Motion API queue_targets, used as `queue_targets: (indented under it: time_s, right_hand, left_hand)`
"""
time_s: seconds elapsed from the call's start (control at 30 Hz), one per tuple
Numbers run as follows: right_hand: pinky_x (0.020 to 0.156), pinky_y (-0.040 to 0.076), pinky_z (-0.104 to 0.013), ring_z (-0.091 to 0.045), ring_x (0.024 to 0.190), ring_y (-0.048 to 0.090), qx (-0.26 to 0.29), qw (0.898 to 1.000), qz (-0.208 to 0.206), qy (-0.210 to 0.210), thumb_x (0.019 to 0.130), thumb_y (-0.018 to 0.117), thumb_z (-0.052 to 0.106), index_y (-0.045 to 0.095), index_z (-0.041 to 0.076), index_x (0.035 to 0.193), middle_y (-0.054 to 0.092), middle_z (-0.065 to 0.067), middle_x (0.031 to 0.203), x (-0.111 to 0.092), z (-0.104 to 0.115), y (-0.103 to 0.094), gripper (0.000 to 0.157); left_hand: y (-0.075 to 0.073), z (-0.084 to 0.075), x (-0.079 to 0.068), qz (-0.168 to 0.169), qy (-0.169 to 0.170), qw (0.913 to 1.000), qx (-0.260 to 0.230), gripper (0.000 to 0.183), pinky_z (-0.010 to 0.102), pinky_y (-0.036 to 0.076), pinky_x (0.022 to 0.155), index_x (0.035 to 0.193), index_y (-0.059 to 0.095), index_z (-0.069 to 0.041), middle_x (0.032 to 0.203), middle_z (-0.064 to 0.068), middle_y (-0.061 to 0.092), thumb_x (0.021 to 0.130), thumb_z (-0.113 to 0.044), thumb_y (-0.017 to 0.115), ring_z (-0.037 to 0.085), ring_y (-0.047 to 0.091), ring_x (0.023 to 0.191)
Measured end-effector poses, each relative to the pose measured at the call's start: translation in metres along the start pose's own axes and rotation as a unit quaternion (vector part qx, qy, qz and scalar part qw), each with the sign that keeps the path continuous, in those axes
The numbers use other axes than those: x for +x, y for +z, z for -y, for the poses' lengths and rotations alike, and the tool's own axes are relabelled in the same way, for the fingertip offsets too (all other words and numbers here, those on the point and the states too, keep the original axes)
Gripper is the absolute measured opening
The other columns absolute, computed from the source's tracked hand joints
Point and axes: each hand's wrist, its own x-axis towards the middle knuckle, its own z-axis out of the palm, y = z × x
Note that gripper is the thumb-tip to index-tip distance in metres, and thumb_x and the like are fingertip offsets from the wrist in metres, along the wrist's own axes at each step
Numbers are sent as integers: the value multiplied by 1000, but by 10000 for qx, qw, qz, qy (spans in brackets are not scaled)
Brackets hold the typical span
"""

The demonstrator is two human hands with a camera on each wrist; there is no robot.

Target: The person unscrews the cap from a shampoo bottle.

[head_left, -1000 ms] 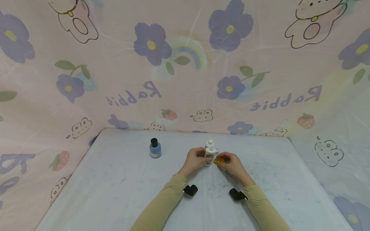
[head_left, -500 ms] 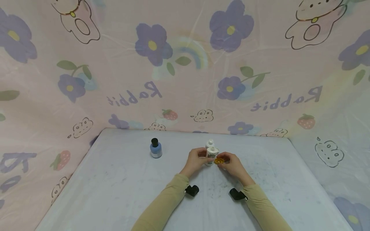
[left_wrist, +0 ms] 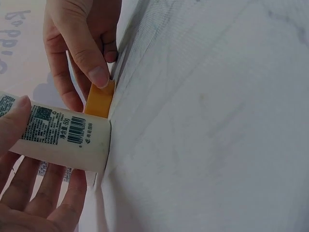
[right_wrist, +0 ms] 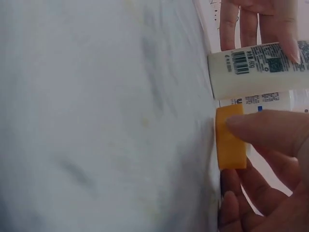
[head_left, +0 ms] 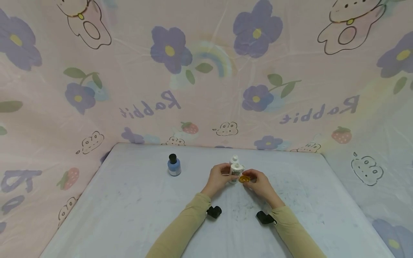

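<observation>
My left hand (head_left: 217,180) grips a white bottle (head_left: 237,170) upright on the table, thumb on one side and fingers round the other. Its top shows a bare white neck, and printed text with a barcode covers the label (left_wrist: 50,126) in the left wrist view. Right beside its base, my right hand (head_left: 260,185) pinches a yellow cap (head_left: 244,178) between thumb and fingers. The cap's hollow side faces up, and its rim sits at the table surface in the right wrist view. A second white bottle (head_left: 235,159) stands just behind the first, mostly hidden by it.
A blue bottle (head_left: 174,167) with a black cap stands to the left at the back of the white-covered table (head_left: 129,211). Behind the table hangs a pink patterned curtain (head_left: 206,86). Black devices (head_left: 214,212) are worn at both wrists.
Almost nothing moves. The bottle in my left hand has tilted and shifted very slightly; the right hand keeps the yellow cap in the same spot.
</observation>
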Motion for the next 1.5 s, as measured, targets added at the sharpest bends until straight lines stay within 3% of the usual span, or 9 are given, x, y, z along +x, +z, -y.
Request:
queue_targets:
  time_s: [0.2,0.43,0.57,0.83,0.97,1.23,1.5]
  right_hand:
    - [88,47,-47,-33,105,59,94,9999,-56,-86,82,72,-1,59,1,120,62,-17,117,-9,-1,-4,40]
    - [97,41,-52,-38,115,53,126,9997,-141,-154,84,70,-2,55,-2,125,58,-20,124,-25,-1,-16,44]
    - [100,38,-53,-39,118,51,294,9995,-26,-113,85,69,-2,54,-3,127,56,-21,126,-37,2,-21,45]
    - [103,34,-53,-40,123,46,651,9973,330,-106,87,68,1,50,-3,131,51,-22,132,-61,15,-22,48]
    - [102,35,-54,-40,122,47,724,9957,479,-309,87,69,2,50,-3,131,51,-22,131,-70,20,-16,48]
    - [102,35,-52,-40,122,47,880,9888,861,-841,88,69,6,49,-2,132,51,-21,133,-71,45,2,49]
    - [103,35,-51,-38,123,47,1079,9801,1146,-1207,89,70,13,49,3,134,52,-18,133,-52,71,29,51]
  left_hand:
    - [-5,-1,-6,-3,-107,9999,-106,42,27,51,85,112,68,-10,108,3,68,73,-10,83,16,63,101]
    - [-19,-8,-21,25,-268,9992,-284,48,33,50,89,118,65,-3,115,10,65,74,-4,82,31,60,109]
    - [-28,-12,-32,227,-441,9985,-220,53,34,49,91,124,61,-3,120,11,63,75,-5,81,30,59,112]
    - [-52,-31,-63,509,-328,9979,-219,54,45,44,97,128,59,-7,126,18,59,78,-2,78,33,56,116]
    - [-65,-20,-72,607,-437,9971,-141,58,42,44,98,131,58,-12,130,16,57,78,-8,80,29,55,117]
    - [-100,-22,-92,712,-406,9963,-254,67,48,42,98,138,49,-5,132,22,52,78,-7,80,40,50,120]
    - [-152,-31,-107,527,-561,9968,214,66,39,47,94,137,51,-7,132,21,53,78,-17,81,35,52,120]
